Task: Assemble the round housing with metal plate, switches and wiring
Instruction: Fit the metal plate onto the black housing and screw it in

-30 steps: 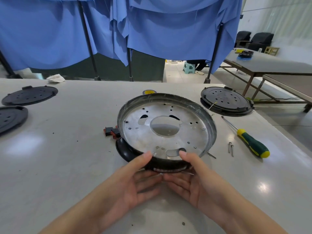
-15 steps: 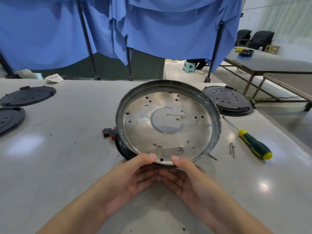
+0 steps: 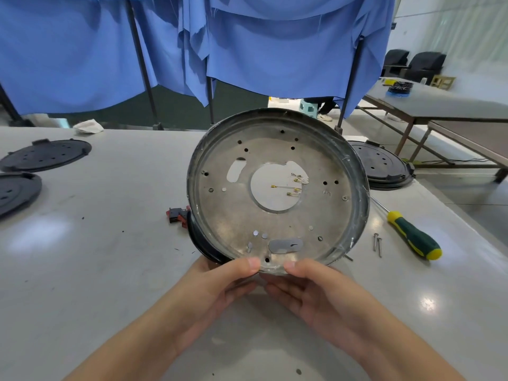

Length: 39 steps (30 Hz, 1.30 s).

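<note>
Round housing (image 3: 277,188), tipped up on edge over the counter (image 3: 110,243), its metal plate facing me; wire terminals (image 3: 295,185) show through the centre hole. My left hand (image 3: 220,287) and right hand (image 3: 316,292) pinch its near rim, thumbs on the plate. I judge this the inspection step; next, route wiring toward the red switches (image 3: 178,214) on the counter just beside it.

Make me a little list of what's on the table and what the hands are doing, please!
held thing: round housing with metal plate, tilted up on its near edge to face the camera
left hand: thumb on the near rim, fingers beneath
right hand: thumb on the near rim, fingers beneath
wiring: small gold-tipped wires visible through the centre hole
switches: red and black switches on the table, left of the housing
tool: green and yellow screwdriver, on the right
fasteners: two screws beside the screwdriver
other parts: black round covers lying far left and right
</note>
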Motion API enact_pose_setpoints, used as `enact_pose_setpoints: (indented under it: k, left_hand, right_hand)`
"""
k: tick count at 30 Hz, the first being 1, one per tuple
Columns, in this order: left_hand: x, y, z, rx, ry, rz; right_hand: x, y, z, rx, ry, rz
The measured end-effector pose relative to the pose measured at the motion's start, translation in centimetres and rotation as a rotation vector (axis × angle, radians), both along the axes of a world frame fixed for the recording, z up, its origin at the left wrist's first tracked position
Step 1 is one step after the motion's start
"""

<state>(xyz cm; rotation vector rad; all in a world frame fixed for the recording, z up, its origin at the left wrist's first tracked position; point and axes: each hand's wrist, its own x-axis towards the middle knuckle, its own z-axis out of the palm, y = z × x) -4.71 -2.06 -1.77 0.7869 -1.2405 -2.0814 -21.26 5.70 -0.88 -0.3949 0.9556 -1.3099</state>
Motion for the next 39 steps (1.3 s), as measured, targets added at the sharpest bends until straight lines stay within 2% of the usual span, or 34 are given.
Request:
enact_pose_setpoints:
  k: [10, 17, 21, 24, 27, 30, 32, 35, 39]
  left_hand:
    - [0.0, -0.3, 0.0, 0.129, 0.040, 0.014]
    - [0.9, -1.2, 0.3, 0.319, 0.058, -0.104]
    - [1.3, -1.5, 0.6, 0.402, 0.131, -0.091]
    - [1.3, -1.8, 0.7, 0.438, 0.206, -0.046]
    - [1.4, -2.0, 0.6, 0.463, 0.242, -0.017]
    - [1.5, -1.9, 0.8, 0.409, 0.212, -0.046]
    - [1.5, -1.9, 0.9, 0.381, 0.184, -0.058]
    - [1.4, -1.8, 0.8, 0.360, 0.167, -0.050]
    - [1.4, -1.9, 0.7, 0.356, 0.138, -0.002]
  right_hand:
    - [-0.2, -0.3, 0.0, 0.035, 0.001, 0.036]
    - [-0.2, -0.4, 0.7, 0.013, 0.145, 0.125]
    - [-1.2, -0.3, 1.2, -0.010, 0.232, 0.216]
    - [-2.8, -0.1, 1.3, 0.017, 0.452, 0.251]
    - [-5.2, 0.1, 1.5, 0.114, 0.828, 0.211]
    - [-7.6, -0.3, 0.8, 0.158, 1.367, -0.073]
    - [-8.5, -0.8, 0.1, 0.190, 1.616, -0.203]
    - [-9.0, -1.6, -1.0, 0.254, 1.742, -0.154]
    - [-9.0, -2.1, -1.5, 0.237, 1.775, -0.157]
